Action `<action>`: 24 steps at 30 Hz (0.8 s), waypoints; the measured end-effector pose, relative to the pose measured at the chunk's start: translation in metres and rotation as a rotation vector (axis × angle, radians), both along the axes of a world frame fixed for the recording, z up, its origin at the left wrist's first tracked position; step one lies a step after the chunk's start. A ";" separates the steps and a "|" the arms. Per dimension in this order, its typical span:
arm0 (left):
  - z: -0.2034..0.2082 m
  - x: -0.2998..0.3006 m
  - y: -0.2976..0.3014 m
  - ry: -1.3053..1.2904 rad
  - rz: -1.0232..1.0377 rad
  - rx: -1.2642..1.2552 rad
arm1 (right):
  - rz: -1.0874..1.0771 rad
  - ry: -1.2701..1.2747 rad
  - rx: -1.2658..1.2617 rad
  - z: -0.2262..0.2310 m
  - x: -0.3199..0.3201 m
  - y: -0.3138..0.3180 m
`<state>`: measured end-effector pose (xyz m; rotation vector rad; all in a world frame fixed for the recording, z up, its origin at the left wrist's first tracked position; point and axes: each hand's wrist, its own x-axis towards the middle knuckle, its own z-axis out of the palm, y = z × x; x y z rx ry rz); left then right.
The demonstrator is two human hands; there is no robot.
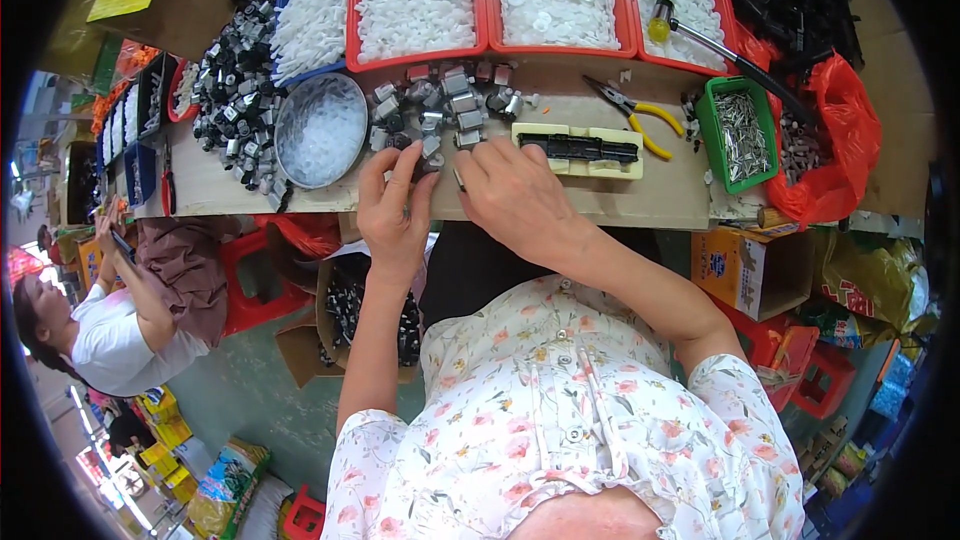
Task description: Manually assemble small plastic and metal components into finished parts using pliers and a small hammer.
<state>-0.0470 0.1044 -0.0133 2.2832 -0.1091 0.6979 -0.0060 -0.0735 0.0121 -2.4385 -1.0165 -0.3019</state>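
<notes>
step: assembling small parts at near table [600, 202] edge | left hand [395, 210] fingers pinch a grey part [432, 155]; right hand [515, 195] grip: cannot tell | next: likely needs another part from the far pile [445, 100]

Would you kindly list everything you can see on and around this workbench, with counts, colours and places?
Red trays: three, red, filled with white plastic parts, back of bench.
Round bowl: one, metal, holding clear small pieces, left of the hands.
Small metal-and-black parts: many, silver and black, scattered just beyond the hands and heaped at far left.
Jig block: one, cream with a black strip, right of the hands.
Pliers: one, yellow handles, behind the jig.
Green bin: one, green, holding metal pins, right side.
Hammer: one, yellow head, across the right tray.
Another person: one, white top, lower left.
Left hand: at bench edge, fingertips on small parts.
Right hand: beside it, on the bench.
</notes>
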 end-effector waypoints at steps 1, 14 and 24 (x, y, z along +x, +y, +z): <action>0.000 0.000 -0.001 0.000 -0.001 -0.003 | -0.001 0.000 -0.003 0.004 -0.001 -0.004; 0.044 -0.014 -0.052 0.568 -0.204 -1.361 | 0.016 0.785 0.903 0.033 -0.001 -0.030; 0.035 0.006 -0.064 0.543 -0.243 -1.175 | -0.047 0.120 0.298 0.034 0.016 -0.067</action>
